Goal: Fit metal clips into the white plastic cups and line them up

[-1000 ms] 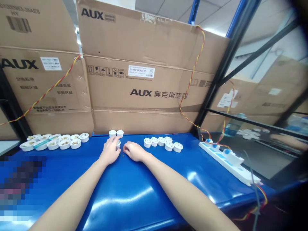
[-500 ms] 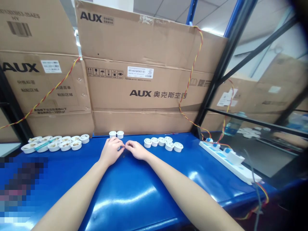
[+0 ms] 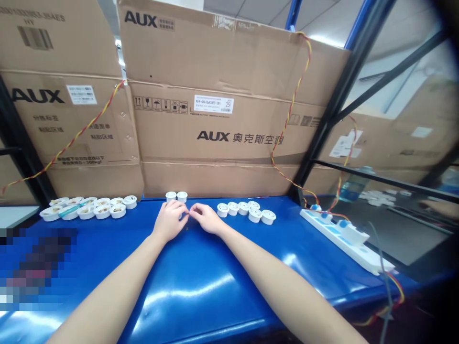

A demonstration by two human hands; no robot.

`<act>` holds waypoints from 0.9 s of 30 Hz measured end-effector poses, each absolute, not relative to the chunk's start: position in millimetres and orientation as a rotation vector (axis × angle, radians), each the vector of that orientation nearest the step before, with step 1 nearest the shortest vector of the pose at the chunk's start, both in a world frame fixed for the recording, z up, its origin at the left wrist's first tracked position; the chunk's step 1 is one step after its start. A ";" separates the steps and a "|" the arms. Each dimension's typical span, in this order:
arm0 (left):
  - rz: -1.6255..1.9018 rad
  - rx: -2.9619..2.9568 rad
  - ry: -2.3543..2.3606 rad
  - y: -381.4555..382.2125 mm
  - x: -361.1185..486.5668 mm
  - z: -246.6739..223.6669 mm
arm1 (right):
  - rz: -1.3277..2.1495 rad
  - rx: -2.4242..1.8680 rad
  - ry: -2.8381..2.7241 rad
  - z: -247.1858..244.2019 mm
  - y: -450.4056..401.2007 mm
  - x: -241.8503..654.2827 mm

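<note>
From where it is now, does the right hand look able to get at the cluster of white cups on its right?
Probably yes. The right hand rests just left of the white cups, with only the blue bench top between them. Nothing stands in its path, though its fingertips currently point toward the left hand.

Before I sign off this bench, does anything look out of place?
A teal stick lies across the left group of white cups, and a tiny loose part sits alone on the blue bench top.
</note>
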State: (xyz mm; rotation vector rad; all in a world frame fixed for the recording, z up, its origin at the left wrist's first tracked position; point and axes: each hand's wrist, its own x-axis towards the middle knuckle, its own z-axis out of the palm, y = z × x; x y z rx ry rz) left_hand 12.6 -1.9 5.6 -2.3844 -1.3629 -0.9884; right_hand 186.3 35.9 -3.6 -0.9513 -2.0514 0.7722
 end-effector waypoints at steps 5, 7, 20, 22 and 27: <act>-1.065 -2.254 -1.721 6.0 5.2 -6.0 | 0.670 -1.061 -2.011 -1.2 35.4 188.4; -1.050 -2.228 -1.881 10.6 0.7 -11.6 | 0.644 -1.105 -2.005 -0.8 35.3 189.2; -1.146 -2.408 -1.546 4.9 6.8 -4.7 | 0.436 -1.001 -2.034 9.4 25.1 185.0; -1.156 -2.432 -1.502 4.0 9.1 -3.3 | 0.406 -0.992 -2.066 11.4 22.4 183.2; -1.151 -2.473 -1.468 3.7 10.3 -3.2 | 0.352 -1.014 -2.090 12.0 20.2 181.6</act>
